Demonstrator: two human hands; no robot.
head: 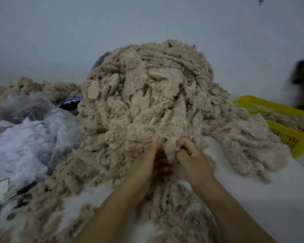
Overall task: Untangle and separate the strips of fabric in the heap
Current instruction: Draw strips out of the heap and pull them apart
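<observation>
A tall heap of tangled beige fleecy fabric strips [144,95] fills the middle of the white table. At its near foot my right hand [191,158] grips a bunched end of one strip [170,148], fingers curled round it. My left hand [146,163] is pressed against the same spot from the left, blurred by motion; its fingers point up into the fabric and their grip is hidden. More strips trail from the heap toward me between my forearms.
A yellow plastic basket [288,135] with some beige strips stands at the right. Clear plastic bags with white scraps [25,142] lie at the left, scissors [16,193] near them. Another beige pile [42,86] sits back left. A pale wall is behind.
</observation>
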